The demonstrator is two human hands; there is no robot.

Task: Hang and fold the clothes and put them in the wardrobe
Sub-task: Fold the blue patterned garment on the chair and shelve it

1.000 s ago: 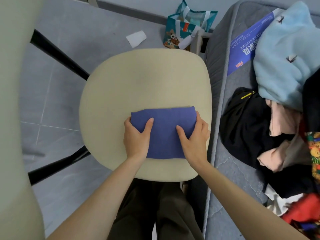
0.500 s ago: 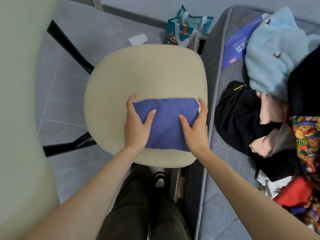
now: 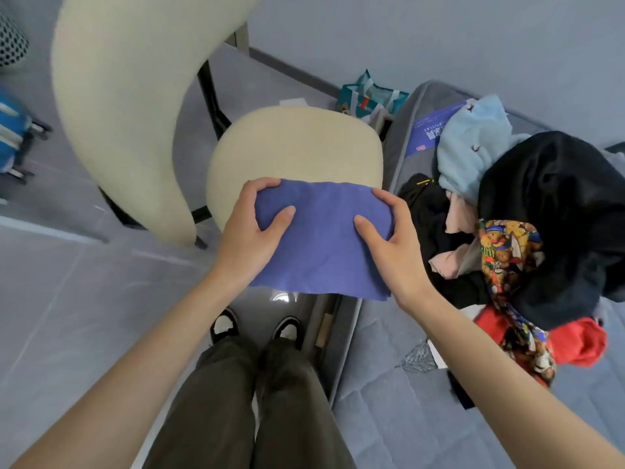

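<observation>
Along the right side of the frame runs a grey quilted bed (image 3: 389, 418), and a loose heap of clothes (image 3: 527, 231) lies on it at centre right. In the heap, a black garment (image 3: 558, 204) sits on top, a pale blue fleece (image 3: 473, 147) behind it, a teddy-bear print fabric (image 3: 507, 262) below it, and a red piece (image 3: 581, 340) at the lower edge.

At upper left stands a cream upholstered chair with black legs. Its curved backrest (image 3: 118, 96) rises at the left and its rounded seat (image 3: 294, 147) sits in the upper middle, just beside the bed.

In the centre, a folded blue-violet cloth (image 3: 321, 245), a flat rectangle, is held in front of the seat. Its near edge hangs past the seat rim, above the floor. Whether it touches the seat cannot be told.

The left hand (image 3: 247, 235) grips the cloth's left end, with the fingers (image 3: 267, 186) curled over the far corner and the thumb pressed on top. The right hand (image 3: 395, 242) grips the right end the same way, with the fingers (image 3: 382, 198) bent round the edge and the thumb lying flat on the fabric.

At the top middle, a teal printed carrier bag (image 3: 368, 99) stands on the floor behind the seat.

At lower centre, two black-and-white shoes (image 3: 287, 328) show beneath olive trousers.
</observation>
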